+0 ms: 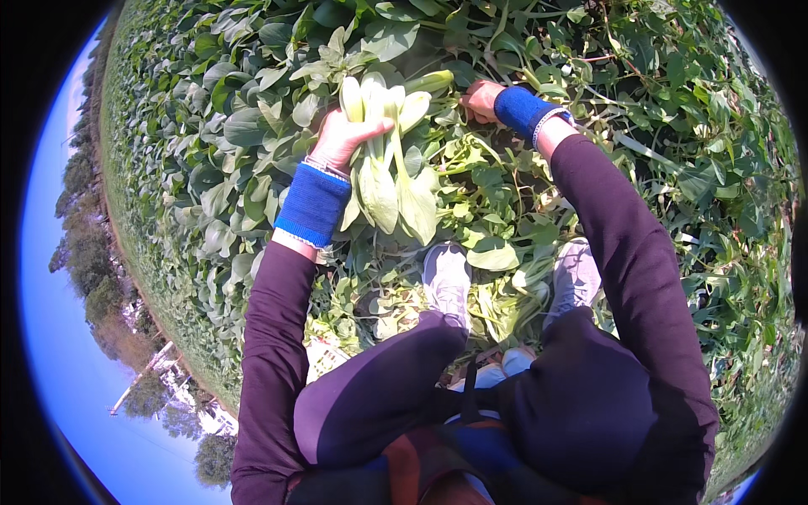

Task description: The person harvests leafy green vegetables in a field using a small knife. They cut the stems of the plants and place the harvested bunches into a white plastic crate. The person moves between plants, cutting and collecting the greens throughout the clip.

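My left hand is closed around a bunch of leafy greens that look like bok choy, its thumb lying over the pale stalks. The thick white-green stem ends point away from me and the leaves hang towards my shoes. To the right, my right hand is curled low among the plants, just beyond the bunch's stem ends; its fingertips are partly hidden, and whether it grips anything is unclear. Both wrists wear blue knitted cuffs.
Dense rows of leafy plants stand on the left. Vines and cut stalks cover the ground at right. Loose leaves lie between my two grey shoes. A pale slotted container shows partly beside my left knee.
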### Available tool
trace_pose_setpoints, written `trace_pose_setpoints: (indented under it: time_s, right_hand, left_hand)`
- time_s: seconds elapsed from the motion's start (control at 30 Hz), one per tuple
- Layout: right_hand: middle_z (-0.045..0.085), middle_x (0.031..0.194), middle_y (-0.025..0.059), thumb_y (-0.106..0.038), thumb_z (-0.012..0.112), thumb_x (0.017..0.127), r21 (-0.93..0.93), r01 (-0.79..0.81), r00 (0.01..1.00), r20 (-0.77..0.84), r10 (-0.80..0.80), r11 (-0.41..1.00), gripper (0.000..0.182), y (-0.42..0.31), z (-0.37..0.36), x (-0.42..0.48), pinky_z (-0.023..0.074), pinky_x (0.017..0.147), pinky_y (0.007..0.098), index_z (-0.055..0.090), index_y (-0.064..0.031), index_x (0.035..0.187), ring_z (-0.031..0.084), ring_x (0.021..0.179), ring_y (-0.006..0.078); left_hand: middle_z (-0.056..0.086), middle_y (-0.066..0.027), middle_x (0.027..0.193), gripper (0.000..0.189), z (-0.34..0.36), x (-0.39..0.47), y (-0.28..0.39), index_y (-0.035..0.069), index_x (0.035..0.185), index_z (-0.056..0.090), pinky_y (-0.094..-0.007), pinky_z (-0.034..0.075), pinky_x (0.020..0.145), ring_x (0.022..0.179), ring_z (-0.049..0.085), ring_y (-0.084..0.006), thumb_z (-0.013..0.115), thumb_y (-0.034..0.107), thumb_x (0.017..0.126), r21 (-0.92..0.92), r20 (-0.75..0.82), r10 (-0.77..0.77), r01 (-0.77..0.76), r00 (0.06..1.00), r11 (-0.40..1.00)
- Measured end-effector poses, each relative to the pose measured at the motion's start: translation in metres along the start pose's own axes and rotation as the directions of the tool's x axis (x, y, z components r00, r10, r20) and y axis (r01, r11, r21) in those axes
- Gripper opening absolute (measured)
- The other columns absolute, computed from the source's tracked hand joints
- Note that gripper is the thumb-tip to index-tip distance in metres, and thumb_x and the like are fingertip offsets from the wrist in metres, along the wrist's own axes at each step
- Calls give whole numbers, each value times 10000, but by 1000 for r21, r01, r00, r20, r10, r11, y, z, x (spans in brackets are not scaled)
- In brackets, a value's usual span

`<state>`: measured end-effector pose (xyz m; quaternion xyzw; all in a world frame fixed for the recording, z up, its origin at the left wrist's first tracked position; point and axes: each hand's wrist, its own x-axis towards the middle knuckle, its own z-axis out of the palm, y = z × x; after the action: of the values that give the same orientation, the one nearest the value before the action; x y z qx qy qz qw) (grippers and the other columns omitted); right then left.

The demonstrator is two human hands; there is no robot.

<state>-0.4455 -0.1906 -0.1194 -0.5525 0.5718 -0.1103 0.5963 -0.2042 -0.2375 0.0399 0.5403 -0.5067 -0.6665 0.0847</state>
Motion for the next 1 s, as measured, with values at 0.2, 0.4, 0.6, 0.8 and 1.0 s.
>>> trace_pose_setpoints:
  time_s: [0.2,0.4,0.6,0.8,1.0]
  right_hand:
    - [663,738,122,-328,457,943,-21,75,763,-642,-71,997,362,-8,39,-63,507,671,375,634,-13,920,652,693,283]
    - [674,946,35,-269,590,926,165,685,431,-877,-212,710,326,-101,20,-124,484,766,255,600,-61,1177,620,844,118]
    - [492,681,-77,-375,711,828,646,597,801,-516,-303,476,357,-223,15,-155,248,407,182,622,-81,1010,350,470,4]
    - [554,673,-67,-335,756,787,241,682,675,-571,-467,691,308,-335,-5,-192,359,468,172,658,-86,940,461,520,5]
    - [569,645,20,-554,689,761,-545,675,484,-182,-856,497,545,-480,84,-252,438,598,266,623,-13,787,529,618,84]
  left_hand:
    - [590,-160,1153,607,-10,-55,1,-19,1296,430,-383,536,872,968,632,-265,681,135,765,-351,52,134,-108,990,930]
    - [581,-199,1149,648,-13,-126,15,-33,1311,415,-376,517,891,969,626,-296,665,194,759,-479,46,216,-169,975,862]
    - [575,-187,1167,620,-28,-190,-3,-25,1304,425,-401,518,892,981,623,-294,657,172,765,-539,-86,305,-302,948,786]
    - [590,-110,1148,595,-37,-287,27,23,1272,481,-333,520,858,999,613,-212,703,94,725,-530,-381,508,-632,773,565]
    - [605,-105,1101,592,-89,-403,4,9,1261,473,-340,514,881,990,615,-205,717,62,725,-256,-704,575,-904,417,343]
